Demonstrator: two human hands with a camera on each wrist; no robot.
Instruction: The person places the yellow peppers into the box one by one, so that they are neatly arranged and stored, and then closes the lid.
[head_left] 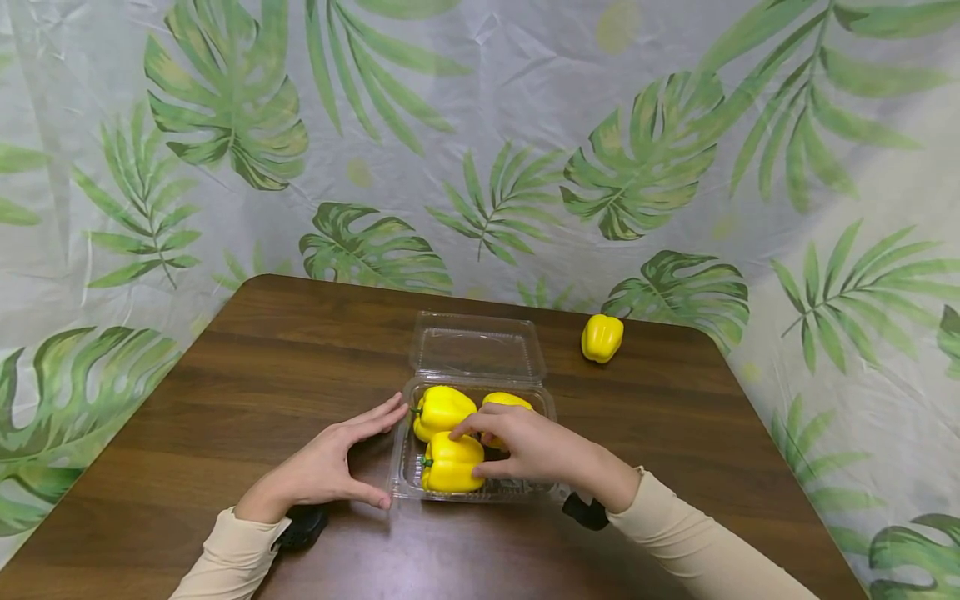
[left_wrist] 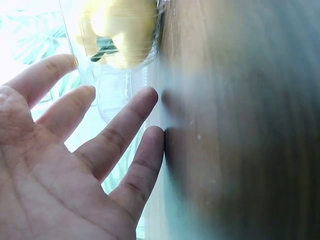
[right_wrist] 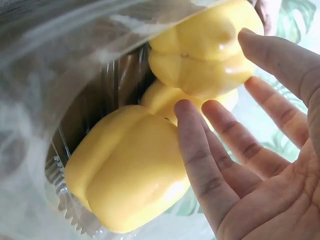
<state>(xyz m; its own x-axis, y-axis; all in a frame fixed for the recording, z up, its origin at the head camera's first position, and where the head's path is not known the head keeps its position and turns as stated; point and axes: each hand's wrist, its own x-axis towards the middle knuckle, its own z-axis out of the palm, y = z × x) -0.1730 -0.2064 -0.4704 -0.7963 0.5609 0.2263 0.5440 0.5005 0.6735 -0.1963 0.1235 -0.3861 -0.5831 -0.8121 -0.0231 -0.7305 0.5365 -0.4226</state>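
Three yellow bell peppers lie in a clear plastic clamshell container (head_left: 551,408): a front pepper (head_left: 452,467), a back-left pepper (head_left: 444,410) and a back-right pepper (head_left: 507,399), partly hidden by my right hand (head_left: 525,442). That hand reaches over the container's right side, index fingertip at the front pepper's top and thumb at its right side. In the right wrist view its fingers (right_wrist: 200,165) are spread and fairly straight beside the peppers (right_wrist: 130,165). My left hand (head_left: 330,462) stands beside the container's left wall, fingers extended and thumb apart, with nothing in its grasp.
The container's hinged lid (head_left: 480,350) lies folded back behind it. One more yellow bell pepper (head_left: 602,338) sits near the back right edge of the brown wooden table (head_left: 637,417). A leaf-patterned cloth (head_left: 517,108) hangs behind the table.
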